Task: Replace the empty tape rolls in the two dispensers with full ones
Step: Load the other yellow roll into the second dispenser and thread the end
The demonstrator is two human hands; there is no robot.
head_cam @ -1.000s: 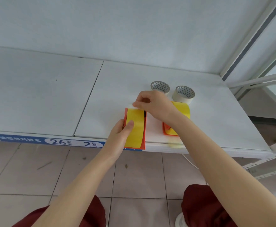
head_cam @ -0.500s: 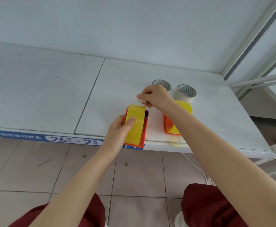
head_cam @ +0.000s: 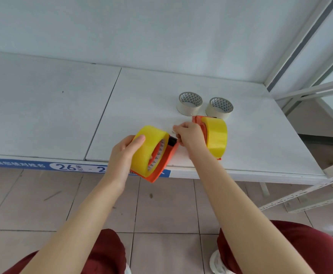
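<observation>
My left hand [head_cam: 123,155] grips a full yellow tape roll [head_cam: 148,147] seated in an orange dispenser [head_cam: 164,163], held tilted over the shelf's front edge. My right hand [head_cam: 189,135] pinches the clear tape end at the dispenser's black roller end. A second orange dispenser [head_cam: 198,121] with a full yellow roll [head_cam: 217,137] stands on the shelf just right of my right hand. Two near-empty whitish rolls, the left empty roll [head_cam: 190,103] and the right empty roll [head_cam: 220,108], lie flat behind them.
The white shelf [head_cam: 142,99] has a seam left of the work spot and a blue label strip [head_cam: 23,165] on its front edge. White metal rack posts [head_cam: 300,46] rise at the right. Tiled floor and my red-clad knees are below.
The left dispenser has been turned so the roll's side and core now face me. My right hand dropped from the roll's top to the roller end, still pinching the tape.
</observation>
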